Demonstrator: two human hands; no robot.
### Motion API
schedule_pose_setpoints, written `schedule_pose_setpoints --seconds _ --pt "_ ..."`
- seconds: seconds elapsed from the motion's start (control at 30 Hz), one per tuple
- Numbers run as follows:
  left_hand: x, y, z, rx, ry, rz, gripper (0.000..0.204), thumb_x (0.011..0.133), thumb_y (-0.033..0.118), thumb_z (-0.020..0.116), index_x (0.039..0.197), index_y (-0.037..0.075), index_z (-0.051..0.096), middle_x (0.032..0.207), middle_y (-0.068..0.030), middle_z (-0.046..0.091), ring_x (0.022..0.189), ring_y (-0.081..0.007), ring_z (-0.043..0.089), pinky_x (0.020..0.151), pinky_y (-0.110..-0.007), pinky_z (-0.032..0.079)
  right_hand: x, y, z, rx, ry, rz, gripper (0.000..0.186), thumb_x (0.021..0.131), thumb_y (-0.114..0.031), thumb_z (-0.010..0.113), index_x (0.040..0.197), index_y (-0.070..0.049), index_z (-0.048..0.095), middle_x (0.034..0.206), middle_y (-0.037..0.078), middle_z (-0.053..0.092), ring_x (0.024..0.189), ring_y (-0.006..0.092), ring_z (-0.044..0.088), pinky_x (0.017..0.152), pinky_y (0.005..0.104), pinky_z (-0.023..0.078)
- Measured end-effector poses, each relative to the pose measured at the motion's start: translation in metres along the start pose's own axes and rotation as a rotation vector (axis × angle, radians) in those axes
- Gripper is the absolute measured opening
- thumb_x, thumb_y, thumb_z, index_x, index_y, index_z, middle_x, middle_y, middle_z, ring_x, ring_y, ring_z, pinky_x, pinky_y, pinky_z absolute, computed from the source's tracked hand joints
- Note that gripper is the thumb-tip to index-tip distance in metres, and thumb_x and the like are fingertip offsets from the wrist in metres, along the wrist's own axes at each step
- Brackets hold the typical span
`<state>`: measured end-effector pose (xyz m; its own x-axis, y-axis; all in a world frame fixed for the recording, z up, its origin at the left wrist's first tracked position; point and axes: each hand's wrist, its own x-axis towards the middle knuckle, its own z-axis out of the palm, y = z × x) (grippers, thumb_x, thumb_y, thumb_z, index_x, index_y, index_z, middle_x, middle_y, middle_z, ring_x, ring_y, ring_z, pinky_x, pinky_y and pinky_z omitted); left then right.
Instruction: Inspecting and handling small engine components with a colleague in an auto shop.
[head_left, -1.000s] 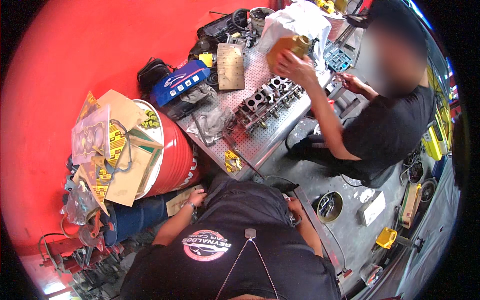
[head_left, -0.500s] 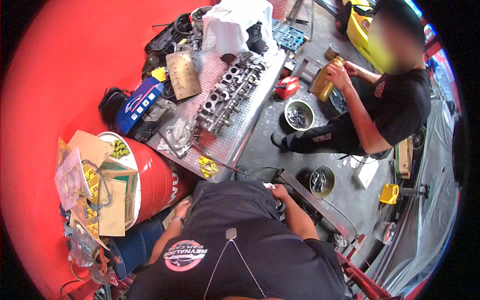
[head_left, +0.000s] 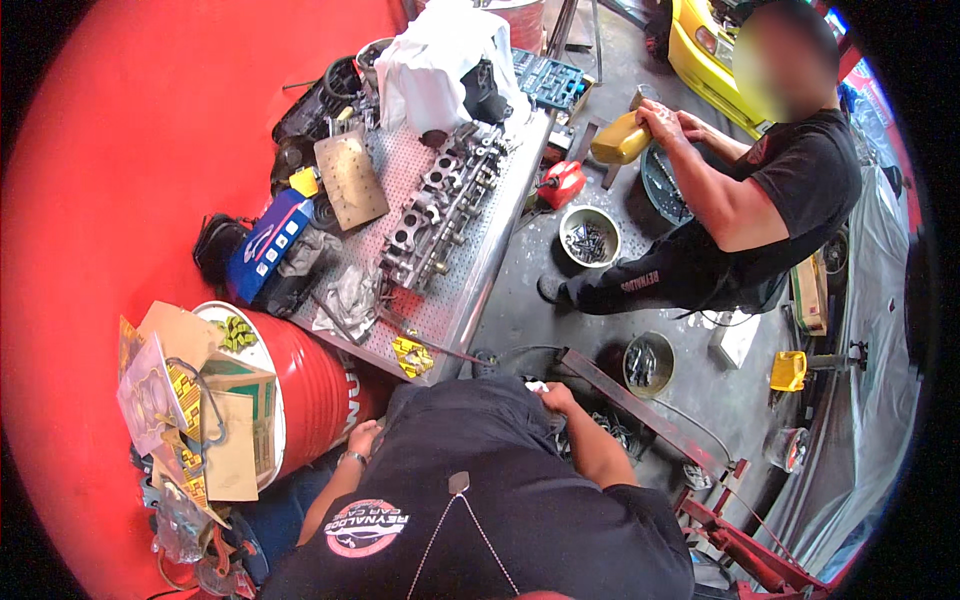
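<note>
My left hand hangs beside my dark-clad leg, fingers loosely bent, with nothing visible in it, near the red drum. My right hand is at my other hip, closed on a small white object that looks like cloth or paper, beside a long red steel bar. Ahead of me a metal cylinder head lies on a perforated steel bench, with crumpled rags and a blue box to its left.
A co-worker stands at the right, both hands on a tilted yellow jug above a round pan. Buckets of small parts, a red can and a yellow container stand on the floor. Cardboard tops the drum.
The co-worker's jug has moved from over the bench to over the floor and is now tipped nearly level. My view has shifted. My hands remain by my hips.
</note>
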<state>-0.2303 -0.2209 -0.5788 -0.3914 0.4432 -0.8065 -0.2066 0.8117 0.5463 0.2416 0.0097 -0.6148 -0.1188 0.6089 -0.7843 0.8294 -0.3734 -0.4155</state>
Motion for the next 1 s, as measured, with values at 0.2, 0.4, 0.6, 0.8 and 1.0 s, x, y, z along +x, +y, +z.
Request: schedule_pose_setpoints --seconds 0.2,0.4,0.6,0.8,1.0 --pt "-0.033 0.046 0.013 -0.006 0.035 -0.064 0.044 0.086 0.005 0.067 0.128 -0.002 0.054 0.106 -0.0130 0.067 0.085 -0.0165 0.065 0.071 -0.027 0.052 0.009 0.007 -0.002 0.058 -0.020 0.006 0.048 0.084 -0.046 0.064 0.111 -0.007 0.070 0.108 0.017 0.070 0.101 0.0301 0.067 0.089 0.0376 0.050" --pt "-0.026 0.043 0.009 -0.075 0.028 -0.044 0.048 0.085 0.005 0.068 0.130 -0.002 0.054 0.109 -0.0153 0.066 0.095 -0.0211 0.065 0.083 -0.033 0.052 0.013 0.005 -0.001 0.083 0.035 -0.035 0.046 0.083 -0.043 0.064 0.108 -0.005 0.071 0.102 0.017 0.072 0.097 0.0282 0.068 0.087 0.0367 0.050" --pt "-0.011 0.020 0.006 0.076 0.063 -0.013 0.044 0.084 0.007 0.069 0.126 -0.004 0.058 0.111 -0.0126 0.067 0.098 -0.0188 0.064 0.086 -0.031 0.050 0.001 -0.009 -0.004 0.040 -0.021 -0.017 0.048 0.084 -0.044 0.064 0.110 -0.004 0.070 0.104 0.017 0.071 0.098 0.0282 0.068 0.087 0.0372 0.050" --pt "-0.010 0.015 0.014 0.057 -0.029 0.030 0.046 0.083 0.011 0.071 0.125 -0.003 0.058 0.110 -0.0128 0.067 0.096 -0.0193 0.065 0.085 -0.030 0.050 0.004 0.003 0.003 0.023 0.022 -0.004 0.049 0.085 -0.046 0.063 0.112 -0.006 0.070 0.109 0.018 0.070 0.103 0.0302 0.067 0.090 0.0383 0.049" --pt "-0.012 0.004 0.006 0.008 -0.050 -0.031 0.054 0.080 0.009 0.074 0.129 -0.003 0.054 0.111 -0.0157 0.067 0.091 -0.0205 0.066 0.081 -0.032 0.053 -0.009 -0.016 -0.010 0.033 -0.017 0.019 0.049 0.084 -0.046 0.064 0.112 -0.006 0.070 0.109 0.018 0.070 0.103 0.0304 0.067 0.090 0.0386 0.050"
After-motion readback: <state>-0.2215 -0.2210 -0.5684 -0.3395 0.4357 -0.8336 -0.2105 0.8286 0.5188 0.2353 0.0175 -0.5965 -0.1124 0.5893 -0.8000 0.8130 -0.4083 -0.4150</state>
